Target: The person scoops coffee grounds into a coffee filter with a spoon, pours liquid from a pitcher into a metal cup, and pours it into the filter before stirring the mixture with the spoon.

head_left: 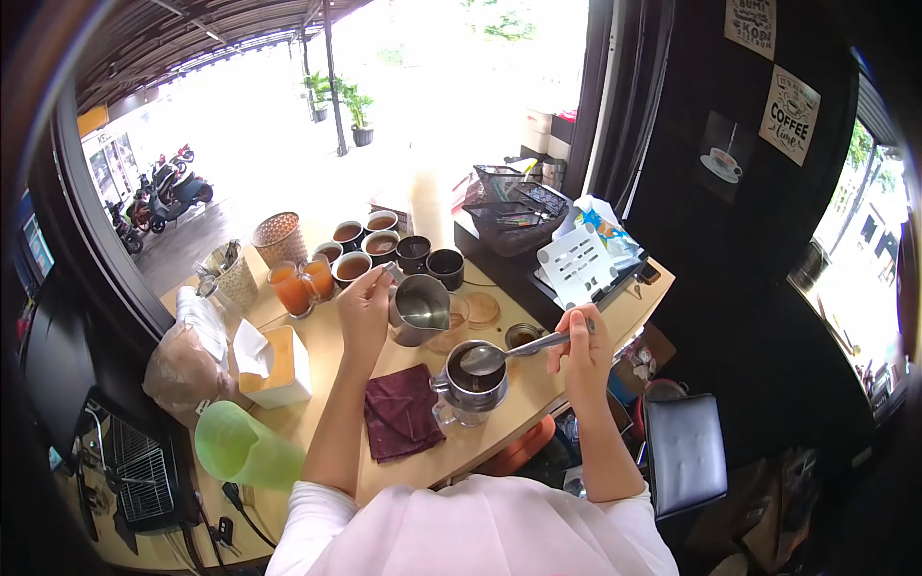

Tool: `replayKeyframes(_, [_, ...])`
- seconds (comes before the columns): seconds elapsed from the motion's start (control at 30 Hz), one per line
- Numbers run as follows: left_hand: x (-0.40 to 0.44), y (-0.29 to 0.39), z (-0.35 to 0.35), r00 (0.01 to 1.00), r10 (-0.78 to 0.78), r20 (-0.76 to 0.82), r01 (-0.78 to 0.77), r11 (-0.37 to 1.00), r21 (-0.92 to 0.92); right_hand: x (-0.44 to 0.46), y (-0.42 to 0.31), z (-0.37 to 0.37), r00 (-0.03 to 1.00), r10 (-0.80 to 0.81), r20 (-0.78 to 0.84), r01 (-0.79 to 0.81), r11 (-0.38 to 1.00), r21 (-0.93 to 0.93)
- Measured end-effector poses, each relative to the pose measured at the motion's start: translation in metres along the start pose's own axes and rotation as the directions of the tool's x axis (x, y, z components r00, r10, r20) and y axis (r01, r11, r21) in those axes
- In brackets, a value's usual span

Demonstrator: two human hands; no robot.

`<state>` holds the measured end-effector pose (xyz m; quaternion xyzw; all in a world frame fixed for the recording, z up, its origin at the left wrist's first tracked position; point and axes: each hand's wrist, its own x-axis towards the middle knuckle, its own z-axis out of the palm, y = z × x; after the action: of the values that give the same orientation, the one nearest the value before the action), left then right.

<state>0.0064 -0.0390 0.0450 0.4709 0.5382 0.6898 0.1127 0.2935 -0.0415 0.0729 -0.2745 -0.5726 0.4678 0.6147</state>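
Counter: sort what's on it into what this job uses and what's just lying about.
In the job:
- metal pitcher, in the left hand
- spoon, in the right hand
- metal container under the spoon

Likely just lying about:
- tissue box
- plastic bag
- green container

black wall (624, 278); coffee posters (789, 115); bright opening (461, 86); wooden counter (523, 394)
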Motion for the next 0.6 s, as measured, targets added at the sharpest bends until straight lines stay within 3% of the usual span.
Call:
replayKeyframes(0.07, [0.000,0.015,0.004,0.999,-0.023,0.025,0.021,0.999,0.047,0.002,0.000,-0.001,1.000,0.024,0.008,-0.024,1.000,0.012])
replayKeyframes(0.27, [0.008,0.022,0.017,0.980,0.192,0.047,-0.194,0.979,0.057,0.004,0.005,-0.004,0.999,0.003,0.047,-0.007,0.996,0.085])
replayKeyframes(0.6, [0.008,0.039,0.023,0.963,0.246,0.107,-0.255,0.964,0.074,0.000,0.009,-0.007,0.998,0.014,0.067,-0.023,0.990,0.142])
